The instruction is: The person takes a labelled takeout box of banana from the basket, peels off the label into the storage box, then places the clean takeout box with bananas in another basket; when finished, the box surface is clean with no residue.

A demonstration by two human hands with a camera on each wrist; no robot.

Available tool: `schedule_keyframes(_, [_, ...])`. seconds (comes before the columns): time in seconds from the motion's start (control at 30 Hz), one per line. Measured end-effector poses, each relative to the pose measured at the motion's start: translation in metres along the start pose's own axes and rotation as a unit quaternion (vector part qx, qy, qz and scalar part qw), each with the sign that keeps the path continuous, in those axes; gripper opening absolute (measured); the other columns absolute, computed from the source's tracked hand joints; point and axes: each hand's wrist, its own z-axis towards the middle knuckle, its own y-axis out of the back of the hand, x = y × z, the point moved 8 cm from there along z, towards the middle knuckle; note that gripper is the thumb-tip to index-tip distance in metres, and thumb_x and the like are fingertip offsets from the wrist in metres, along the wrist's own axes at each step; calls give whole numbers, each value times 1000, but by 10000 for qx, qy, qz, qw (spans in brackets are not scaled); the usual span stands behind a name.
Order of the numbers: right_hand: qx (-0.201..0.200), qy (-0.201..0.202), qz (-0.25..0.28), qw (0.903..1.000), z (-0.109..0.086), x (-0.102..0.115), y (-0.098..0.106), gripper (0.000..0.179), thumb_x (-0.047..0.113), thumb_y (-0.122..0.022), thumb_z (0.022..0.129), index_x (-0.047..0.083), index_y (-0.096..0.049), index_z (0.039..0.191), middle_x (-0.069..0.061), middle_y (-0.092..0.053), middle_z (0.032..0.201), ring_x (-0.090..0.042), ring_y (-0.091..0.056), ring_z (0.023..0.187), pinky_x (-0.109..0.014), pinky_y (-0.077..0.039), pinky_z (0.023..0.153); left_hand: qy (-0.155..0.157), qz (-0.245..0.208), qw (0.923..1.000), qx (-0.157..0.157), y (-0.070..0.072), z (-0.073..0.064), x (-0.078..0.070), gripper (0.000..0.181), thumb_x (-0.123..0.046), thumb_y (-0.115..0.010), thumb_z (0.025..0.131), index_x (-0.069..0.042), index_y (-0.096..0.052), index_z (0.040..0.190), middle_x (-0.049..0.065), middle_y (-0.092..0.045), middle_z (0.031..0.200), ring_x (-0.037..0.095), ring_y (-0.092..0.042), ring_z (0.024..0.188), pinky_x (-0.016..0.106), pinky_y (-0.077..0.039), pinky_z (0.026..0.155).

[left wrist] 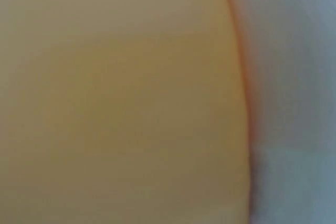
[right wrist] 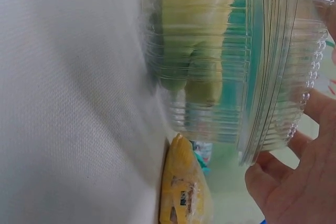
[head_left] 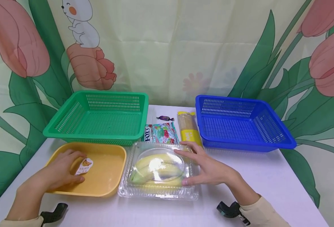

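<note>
My left hand (head_left: 60, 168) reaches down into the yellow tray (head_left: 106, 168), its thumb and fingers around a small white packet (head_left: 84, 166) with a banana picture. Part of that packet is covered by the hand. A clear plastic box (head_left: 157, 195) of bananas stands beside the tray, its lid on. My right hand (head_left: 202, 165) grips the box's right side, thumb toward the near side and fingers at the far corner. In the right wrist view its fingers (right wrist: 268, 169) lie at the lid's rim. The left wrist view is a blur of yellow tray wall.
Behind stand a green basket (head_left: 107, 141) at left and a blue basket (head_left: 240, 145) at right. Between them lie a Fox's candy bag (head_left: 164, 132), a purple-wrapped candy (head_left: 165, 118) and a yellow-ended packet (head_left: 190, 127) that looks like noodles. A printed curtain (head_left: 155, 63) hangs behind the white table (head_left: 144, 214).
</note>
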Motion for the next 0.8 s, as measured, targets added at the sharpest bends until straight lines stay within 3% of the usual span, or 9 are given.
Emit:
schedule_keyframes(0.33, [12, 4, -22, 10000, -1, -1, 0, 93, 56, -83, 80, 40, -36, 159, 2, -13, 168, -36, -20, 152, -68, -39, 107, -151, -71, 9995, -251, 17, -6, -14, 75, -43, -92, 73, -4, -62, 129, 26, -57, 132, 48, -49, 120, 70, -43, 98])
schedule_keyframes(0.53, [2, -167, -117, 9998, -4, -3, 2, 92, 58, -82, 81, 43, -36, 158, 6, -13, 168, -33, -20, 152, -66, -39, 107, -101, -97, 9993, -344, 22, -2, -33, 66, -48, -85, 81, -7, -63, 129, 24, -56, 135, 48, -44, 125, 73, -40, 100])
schedule_keyframes(0.8, [85, -156, -210, 9996, -1, -1, 1, 90, 62, -79, 81, 45, -35, 158, 5, -13, 168, -31, -21, 152, -63, -39, 109, -505, 150, 9952, -821, 35, -6, -62, 58, -45, -84, 83, -8, -66, 124, 20, -59, 131, 45, -46, 124, 66, -40, 102])
